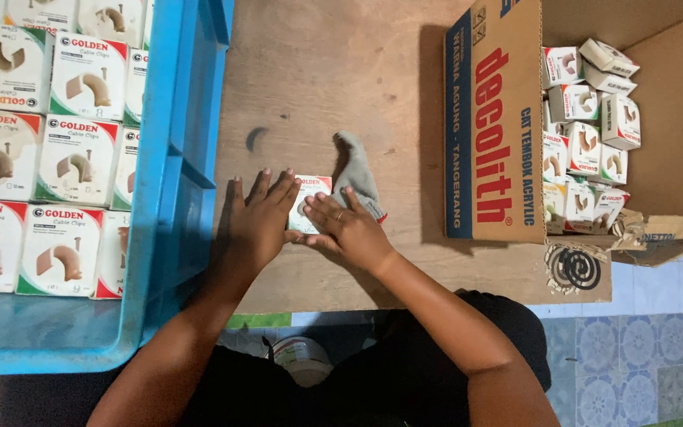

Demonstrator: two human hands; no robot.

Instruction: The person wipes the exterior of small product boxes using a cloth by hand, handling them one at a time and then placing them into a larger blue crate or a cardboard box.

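A small white carton [311, 188] with a red and green band lies on the wooden board [318, 71], mostly covered by my hands. My left hand [256, 221] lies flat with fingers spread and its fingertips against the carton's left side. My right hand [345, 229] presses a grey cloth [356, 168] onto the carton from the right, and the cloth trails away behind the fingers.
A blue plastic crate [175, 174] at the left holds several rows of matching white cartons [77, 158]. At the right lies an open cardboard box [492, 126] with several loose small cartons [590, 134]. A dark coil [575, 267] rests at the board's front right edge. Patterned floor tiles [634, 356] show below.
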